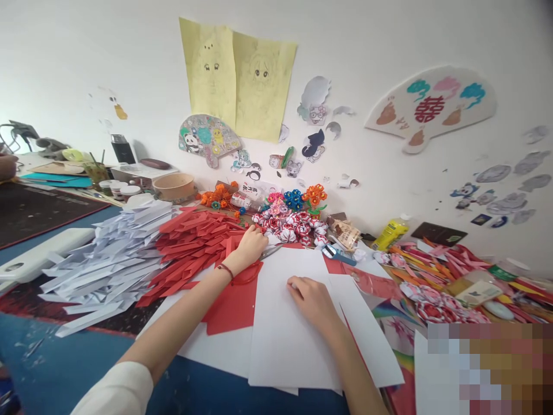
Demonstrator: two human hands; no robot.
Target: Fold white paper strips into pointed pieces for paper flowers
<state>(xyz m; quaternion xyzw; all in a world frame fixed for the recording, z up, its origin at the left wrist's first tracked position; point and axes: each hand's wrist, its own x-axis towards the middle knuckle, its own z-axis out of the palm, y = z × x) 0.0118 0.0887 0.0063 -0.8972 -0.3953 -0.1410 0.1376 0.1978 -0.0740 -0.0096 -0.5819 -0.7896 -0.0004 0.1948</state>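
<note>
My left hand (253, 246) reaches to the far side of the work surface, its fingers curled down; what they hold, if anything, is hidden. Beneath and beside it lie scissors (273, 251) with orange-red handles, their blades pointing right. A heap of folded red paper strips (194, 242) is just left of this hand. My right hand (314, 301) rests with curled fingers on a white paper sheet (285, 346), and nothing shows in its grasp. Red paper (231, 308) lies partly under the white sheet. Another white sheet (367, 328) sits to the right.
Folded white paper strips (112, 253) are heaped at left. Red-and-white paper flowers (289, 227) cluster at the back. A blue-handled tool (339, 255), a yellow bottle (391, 232) and colored strips (436, 265) lie to the right. A wooden bowl (175, 187) stands at back left.
</note>
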